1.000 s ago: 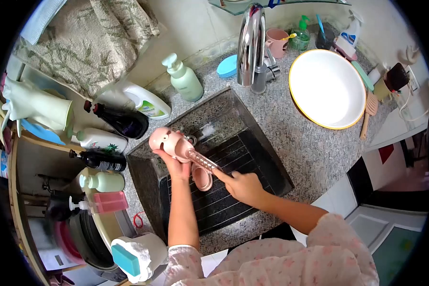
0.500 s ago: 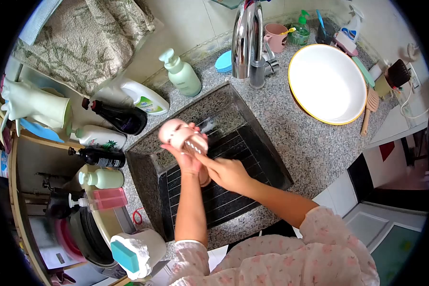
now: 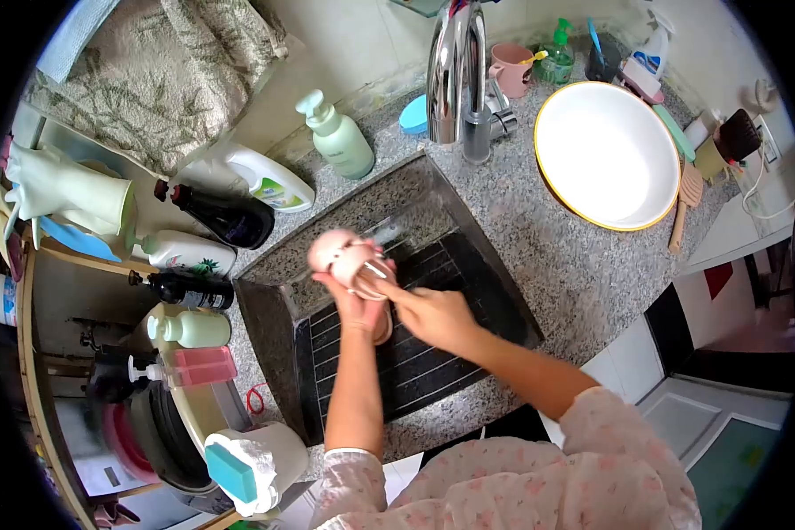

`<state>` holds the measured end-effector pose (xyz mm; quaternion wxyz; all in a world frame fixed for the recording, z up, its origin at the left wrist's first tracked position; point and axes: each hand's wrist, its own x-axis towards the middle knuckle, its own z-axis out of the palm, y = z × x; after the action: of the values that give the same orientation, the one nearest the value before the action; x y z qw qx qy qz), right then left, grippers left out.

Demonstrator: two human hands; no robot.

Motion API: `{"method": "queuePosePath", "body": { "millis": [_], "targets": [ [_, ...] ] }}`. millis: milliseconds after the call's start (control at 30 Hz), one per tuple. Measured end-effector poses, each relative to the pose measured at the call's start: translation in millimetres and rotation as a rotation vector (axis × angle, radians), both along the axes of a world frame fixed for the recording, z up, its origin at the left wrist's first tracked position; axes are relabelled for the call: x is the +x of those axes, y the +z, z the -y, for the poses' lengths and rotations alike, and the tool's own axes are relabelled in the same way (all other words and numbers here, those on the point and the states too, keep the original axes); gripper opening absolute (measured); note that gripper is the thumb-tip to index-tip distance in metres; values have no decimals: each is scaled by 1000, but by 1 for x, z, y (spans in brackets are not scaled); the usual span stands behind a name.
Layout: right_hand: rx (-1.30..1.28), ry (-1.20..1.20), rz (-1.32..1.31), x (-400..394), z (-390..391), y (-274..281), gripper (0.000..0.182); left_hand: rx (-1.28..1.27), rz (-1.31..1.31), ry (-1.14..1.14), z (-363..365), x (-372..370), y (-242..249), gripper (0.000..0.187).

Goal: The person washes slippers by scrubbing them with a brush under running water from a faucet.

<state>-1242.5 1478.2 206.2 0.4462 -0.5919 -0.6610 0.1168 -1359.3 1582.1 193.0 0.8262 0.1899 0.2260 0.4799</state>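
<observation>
A pale pink sandal (image 3: 335,250) is held over the dark sink, its rounded end pointing up and left. My left hand (image 3: 359,306) grips it from below, the thumb at one side and fingertips at the other. Part of its sole shows below that hand. Against the sandal's inner side, my right hand (image 3: 435,316) presses with its index finger stretched forward and its other fingers curled. I cannot tell whether those curled fingers hold anything. Under both hands lies the black sink bottom (image 3: 450,353) with pale lines across it. The chrome faucet (image 3: 450,79) stands behind.
A white basin (image 3: 605,155) with a yellow rim stands on the right counter, beside a pink brush (image 3: 687,194). A green pump bottle (image 3: 340,137) stands behind the sink. Several bottles line its left side, including a pink one (image 3: 199,366). A white container (image 3: 278,455) stands front left.
The sandal and my left hand have shifted slightly right and down. My right hand has moved a little right, its finger still against the sandal.
</observation>
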Motion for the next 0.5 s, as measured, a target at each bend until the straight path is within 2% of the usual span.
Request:
{"method": "queuePosePath", "body": {
  "millis": [67, 100, 133, 167, 200, 267, 300, 333, 400, 433, 467, 500],
  "targets": [
    [-38, -15, -84, -17, 6, 0, 53, -24, -37, 138, -3, 15, 4, 99],
    [-89, 53, -87, -12, 19, -3, 57, 0, 17, 95, -7, 2, 5, 99],
    [-139, 84, 72, -2, 35, -12, 60, 30, 73, 51, -16, -15, 9, 100],
    [-174, 92, 137, 8, 39, -11, 60, -34, 1, 180, -20, -23, 12, 101],
    [-210, 103, 203, 15, 39, -11, 61, 21, -47, 132, -17, -26, 10, 97],
    [-47, -51, 202, 6, 7, 0, 54, 30, -154, 113, 0, -2, 1, 91],
    [-25, -52, 131, -5, 0, -3, 53, -84, 29, 58, 6, 12, -1, 86],
    [-4, -54, 58, -12, -2, -6, 52, -97, 39, 113, 2, 14, 4, 87],
    [-86, 20, 126, -5, 26, -8, 54, -46, -79, 126, -8, -9, 16, 88],
    [-157, 58, 201, 5, 35, -7, 55, -3, -191, 132, -18, -32, 5, 90],
    [-231, 101, 274, 10, 41, -8, 57, 13, -174, 96, -20, -39, 2, 87],
    [-144, 46, 278, 8, 32, -6, 57, -10, -252, 108, -12, -31, -2, 84]
  ]
}}
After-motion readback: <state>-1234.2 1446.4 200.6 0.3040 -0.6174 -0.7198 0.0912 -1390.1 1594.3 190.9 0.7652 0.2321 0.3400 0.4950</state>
